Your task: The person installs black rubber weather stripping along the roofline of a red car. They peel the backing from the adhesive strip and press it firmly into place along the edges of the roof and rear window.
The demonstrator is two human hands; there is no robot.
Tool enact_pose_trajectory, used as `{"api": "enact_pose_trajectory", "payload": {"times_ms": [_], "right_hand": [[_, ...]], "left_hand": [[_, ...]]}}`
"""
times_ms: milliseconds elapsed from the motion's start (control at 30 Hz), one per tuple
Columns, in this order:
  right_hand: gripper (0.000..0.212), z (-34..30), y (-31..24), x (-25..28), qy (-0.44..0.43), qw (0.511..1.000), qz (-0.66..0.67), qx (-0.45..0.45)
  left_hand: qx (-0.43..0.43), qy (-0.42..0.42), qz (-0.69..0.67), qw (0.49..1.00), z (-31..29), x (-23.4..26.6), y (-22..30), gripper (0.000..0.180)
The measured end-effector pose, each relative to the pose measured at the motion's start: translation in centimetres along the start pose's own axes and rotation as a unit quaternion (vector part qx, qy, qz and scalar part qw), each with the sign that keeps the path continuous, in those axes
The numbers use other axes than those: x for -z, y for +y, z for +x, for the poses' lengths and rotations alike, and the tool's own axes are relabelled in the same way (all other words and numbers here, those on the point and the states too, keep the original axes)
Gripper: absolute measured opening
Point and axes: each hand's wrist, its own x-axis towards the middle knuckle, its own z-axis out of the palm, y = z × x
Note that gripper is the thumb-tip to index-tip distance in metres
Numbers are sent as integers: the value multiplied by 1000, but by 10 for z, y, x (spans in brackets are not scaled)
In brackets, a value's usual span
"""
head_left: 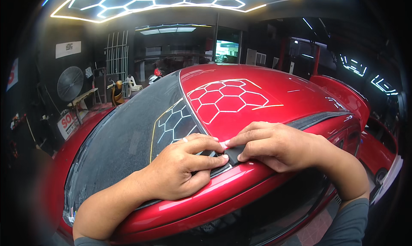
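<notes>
Along the seam where the windshield [128, 138] meets the red car roof [240, 96], the left hand [180, 169] and right hand [274, 145] are both pinching the black trim strip [234, 153], which probably wants even, fingertip-by-fingertip pressing into its channel.

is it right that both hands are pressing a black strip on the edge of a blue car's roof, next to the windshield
Not quite: the car is red, not blue. The head view shows the left hand and right hand both pressing the black strip on the edge of the roof, next to the windshield.
</notes>
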Motion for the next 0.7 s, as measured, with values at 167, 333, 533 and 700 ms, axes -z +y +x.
{"api": "enact_pose_trajectory", "payload": {"times_ms": [167,333,533,700], "right_hand": [[29,-4,1,0,16,998,49,-38],[33,4,-2,13,-31,996,62,-58],[41,10,0,18,-71,987,111,-94],[48,16,-2,26,-71,989,103,-83]], "left_hand": [[-4,1,-9,1000,0,-2,-5,46],[-4,9,-13,1000,-2,0,-3,47],[45,49,-8,998,1,1,2,45],[20,9,23,999,1,2,1,41]]}}
